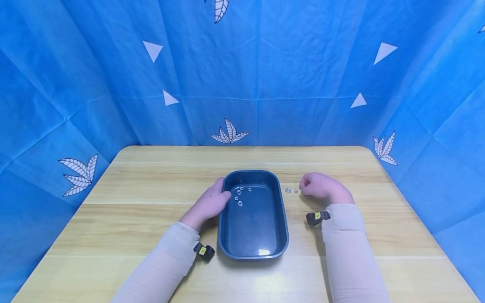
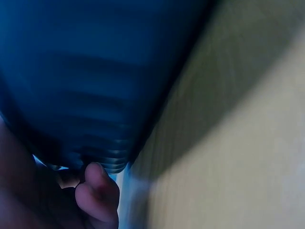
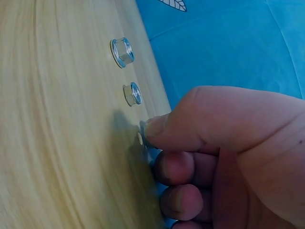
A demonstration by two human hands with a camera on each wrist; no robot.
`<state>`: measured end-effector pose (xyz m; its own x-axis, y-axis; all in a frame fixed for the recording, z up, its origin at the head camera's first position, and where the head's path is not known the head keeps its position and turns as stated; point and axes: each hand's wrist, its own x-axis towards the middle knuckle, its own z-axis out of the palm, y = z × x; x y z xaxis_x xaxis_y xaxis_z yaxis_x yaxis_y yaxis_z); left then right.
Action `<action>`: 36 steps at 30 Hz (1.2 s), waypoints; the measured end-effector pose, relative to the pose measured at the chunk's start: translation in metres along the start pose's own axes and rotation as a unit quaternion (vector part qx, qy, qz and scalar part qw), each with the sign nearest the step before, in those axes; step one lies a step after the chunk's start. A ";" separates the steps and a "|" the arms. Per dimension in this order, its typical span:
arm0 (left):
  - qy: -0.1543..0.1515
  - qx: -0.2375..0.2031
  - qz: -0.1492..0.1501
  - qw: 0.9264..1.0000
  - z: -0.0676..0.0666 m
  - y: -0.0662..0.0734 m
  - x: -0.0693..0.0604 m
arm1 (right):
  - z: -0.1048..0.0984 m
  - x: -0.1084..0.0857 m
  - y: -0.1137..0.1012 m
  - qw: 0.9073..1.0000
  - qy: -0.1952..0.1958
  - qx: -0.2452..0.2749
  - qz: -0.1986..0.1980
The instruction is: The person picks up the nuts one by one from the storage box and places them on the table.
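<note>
My left hand [image 1: 211, 202] grips the left rim of a dark blue plastic tray [image 1: 253, 257], thumb over the edge and fingers against the outside; in the left wrist view its fingertips [image 2: 97, 193] show beside the tray wall. Inside the tray, near its far left, lie several small shiny nuts [image 1: 240, 203]. Right of the tray, my right hand [image 1: 320, 185] is low over the table with curled fingers. Its thumb and forefinger pinch a small nut [image 3: 141, 138], mostly hidden by the thumb. Just beyond stand a smaller nut [image 3: 127, 95] and a larger nut [image 3: 127, 58].
Everything rests on a light wood-grain table [image 1: 144, 235]. A blue curtain [image 1: 257, 63] with white leaf and triangle prints hangs behind the table and along both sides. Each wrist carries a small black camera [image 1: 314, 218] on a strap.
</note>
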<state>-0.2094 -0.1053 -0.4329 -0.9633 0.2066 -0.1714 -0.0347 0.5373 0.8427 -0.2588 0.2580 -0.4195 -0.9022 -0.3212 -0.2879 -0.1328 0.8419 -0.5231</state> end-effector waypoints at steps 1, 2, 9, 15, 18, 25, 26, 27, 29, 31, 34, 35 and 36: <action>0.000 0.001 0.000 1.000 0.000 0.000 0.000 | 0.000 0.000 0.000 1.000 -0.001 0.001 0.001; 0.001 0.002 0.000 1.000 0.000 -0.001 0.000 | 0.001 0.000 0.000 1.000 0.000 0.003 0.004; 0.002 0.004 0.005 1.000 0.000 0.000 0.001 | 0.001 0.001 -0.002 1.000 0.008 0.014 0.014; -0.001 -0.001 0.003 1.000 0.000 0.000 0.000 | 0.002 0.002 -0.003 1.000 0.011 0.005 0.001; 0.000 0.001 0.005 1.000 0.000 -0.001 0.000 | 0.001 0.001 -0.004 1.000 0.013 0.008 0.008; 0.001 0.004 0.008 1.000 0.001 -0.002 0.002 | -0.001 -0.004 -0.008 1.000 0.020 0.010 0.018; 0.001 0.004 0.007 1.000 0.001 -0.002 0.001 | -0.002 -0.004 -0.008 1.000 0.021 0.009 0.015; 0.002 0.004 0.006 1.000 0.001 -0.003 0.001 | -0.003 -0.004 -0.009 1.000 0.022 0.008 0.012; 0.003 0.006 0.001 1.000 0.001 -0.003 0.001 | -0.004 -0.005 -0.010 1.000 0.027 0.004 0.007; 0.003 0.006 -0.001 1.000 0.002 -0.002 0.000 | -0.007 -0.006 -0.012 0.999 0.033 0.000 -0.001; 0.003 0.004 -0.001 1.000 0.001 -0.001 0.000 | -0.012 -0.010 -0.019 0.999 0.041 -0.008 -0.011; 0.002 0.003 0.000 1.000 0.001 0.000 0.000 | -0.014 -0.011 -0.021 0.999 0.044 -0.009 -0.012; 0.002 0.003 0.000 1.000 0.001 0.000 0.000 | -0.016 -0.012 -0.023 0.999 0.046 -0.011 -0.016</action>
<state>-0.2090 -0.1044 -0.4336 -0.9645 0.2031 -0.1686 -0.0325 0.5426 0.8394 -0.2511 0.2490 -0.3914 -0.9307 -0.3088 -0.1962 -0.1708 0.8410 -0.5134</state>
